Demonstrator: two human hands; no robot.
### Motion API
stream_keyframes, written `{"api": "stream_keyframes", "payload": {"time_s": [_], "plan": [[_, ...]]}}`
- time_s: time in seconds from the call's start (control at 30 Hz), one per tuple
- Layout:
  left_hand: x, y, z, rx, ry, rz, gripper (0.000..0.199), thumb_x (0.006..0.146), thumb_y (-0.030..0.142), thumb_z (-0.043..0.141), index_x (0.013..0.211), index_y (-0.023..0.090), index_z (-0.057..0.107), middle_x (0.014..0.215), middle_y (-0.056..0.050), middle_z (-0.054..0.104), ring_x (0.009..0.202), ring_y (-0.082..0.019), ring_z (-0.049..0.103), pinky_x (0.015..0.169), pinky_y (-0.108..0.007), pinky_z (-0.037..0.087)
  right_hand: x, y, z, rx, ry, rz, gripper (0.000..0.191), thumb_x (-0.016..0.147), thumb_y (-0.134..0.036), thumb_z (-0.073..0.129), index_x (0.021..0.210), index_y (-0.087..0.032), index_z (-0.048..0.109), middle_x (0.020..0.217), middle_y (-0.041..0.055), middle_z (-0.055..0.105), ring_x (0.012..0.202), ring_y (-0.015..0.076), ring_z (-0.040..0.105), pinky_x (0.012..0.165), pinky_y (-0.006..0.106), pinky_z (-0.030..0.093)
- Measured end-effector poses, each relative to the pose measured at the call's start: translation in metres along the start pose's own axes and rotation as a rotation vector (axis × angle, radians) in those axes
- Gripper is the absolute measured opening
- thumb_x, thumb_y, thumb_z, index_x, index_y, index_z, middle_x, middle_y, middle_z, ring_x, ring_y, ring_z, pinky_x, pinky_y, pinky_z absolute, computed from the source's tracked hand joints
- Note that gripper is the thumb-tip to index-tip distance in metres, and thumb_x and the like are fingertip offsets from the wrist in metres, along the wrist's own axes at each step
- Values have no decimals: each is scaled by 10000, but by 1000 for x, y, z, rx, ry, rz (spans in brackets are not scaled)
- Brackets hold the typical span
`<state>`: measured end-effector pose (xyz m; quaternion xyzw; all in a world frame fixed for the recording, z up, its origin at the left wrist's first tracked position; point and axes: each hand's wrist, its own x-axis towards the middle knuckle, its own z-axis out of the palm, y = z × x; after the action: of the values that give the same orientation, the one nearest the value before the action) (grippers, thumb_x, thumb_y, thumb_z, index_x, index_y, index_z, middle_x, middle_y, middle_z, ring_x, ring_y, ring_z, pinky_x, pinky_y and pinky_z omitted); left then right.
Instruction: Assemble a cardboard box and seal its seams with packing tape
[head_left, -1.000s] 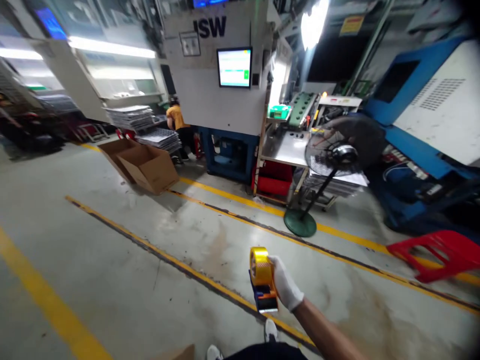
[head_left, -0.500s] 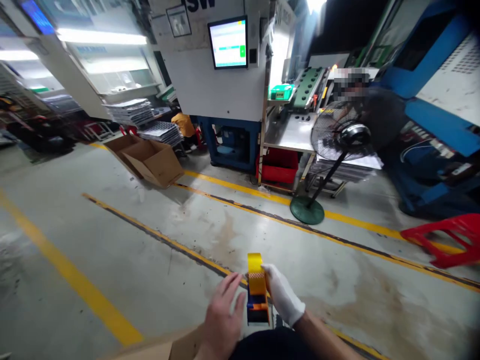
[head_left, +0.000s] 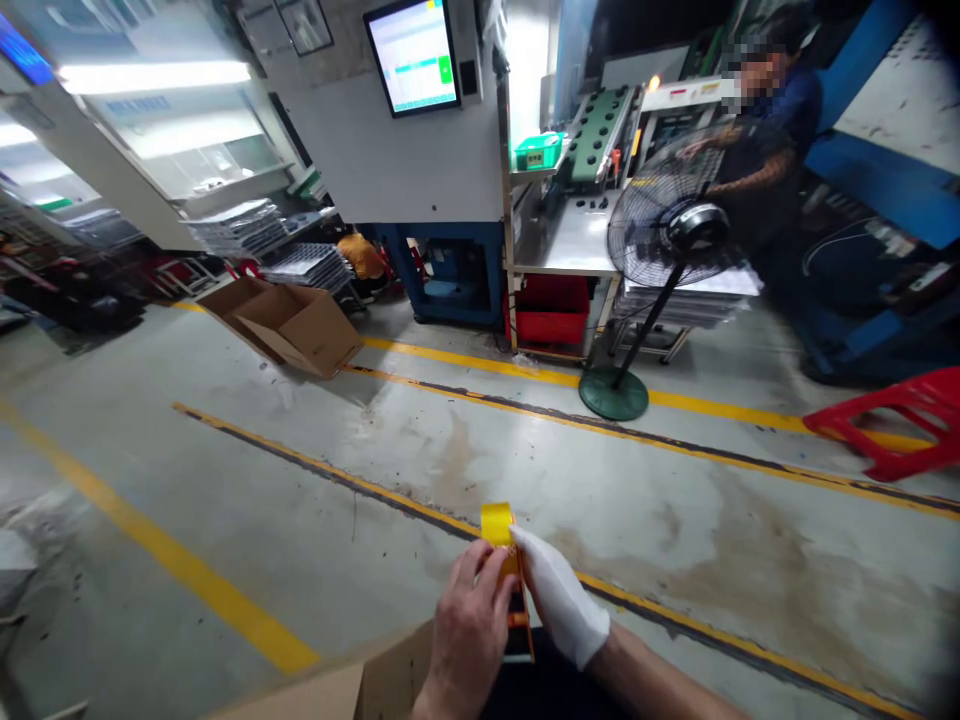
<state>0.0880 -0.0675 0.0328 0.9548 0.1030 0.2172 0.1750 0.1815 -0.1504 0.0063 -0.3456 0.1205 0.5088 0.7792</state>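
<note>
A tape dispenser [head_left: 519,622] with a roll of yellow packing tape [head_left: 496,522] is in front of my body at the bottom middle. My right hand [head_left: 559,592], in a white glove, grips it from the right side. My bare left hand [head_left: 469,622] presses its bent fingers against the near face of the roll, and they cover part of the tape and dispenser. Whether the tape's loose end is between these fingers is hidden. Just left of my left wrist, the flaps of a cardboard box [head_left: 322,695] show at the lower edge.
Across the marked floor stand open cardboard boxes [head_left: 300,330], a machine with a screen [head_left: 414,58] and a pedestal fan [head_left: 613,393]. A person [head_left: 780,150] works behind the fan. A red plastic stool [head_left: 892,425] is at the right. Another person in yellow [head_left: 363,257] crouches at the back.
My left hand has moved right, from beside the tape roll onto it, its fingers bending in. The right hand keeps its grip. The view has shifted slightly.
</note>
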Motion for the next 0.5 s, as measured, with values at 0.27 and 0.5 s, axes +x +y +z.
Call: {"api": "stream_keyframes", "payload": {"time_s": [0.27,0.5], "plan": [[-8,2,5,-66,-11,-87,330,945,179,559,1265,246,600,1189,-98,632,1072,-211,669,908,-333,616,-6,3,-1,-29,31,5,449,738,-546,732,945,-148,722,887,65,743,896,231,681,829,331,549],[-8,3,14,-536,-141,-725,734,921,433,592,1540,191,280,1455,-202,518,1326,-313,545,1094,-517,485,-2,-6,12,-39,-39,-39,429,796,-478,674,1041,-130,723,934,83,753,951,260,688,884,378,547]]}}
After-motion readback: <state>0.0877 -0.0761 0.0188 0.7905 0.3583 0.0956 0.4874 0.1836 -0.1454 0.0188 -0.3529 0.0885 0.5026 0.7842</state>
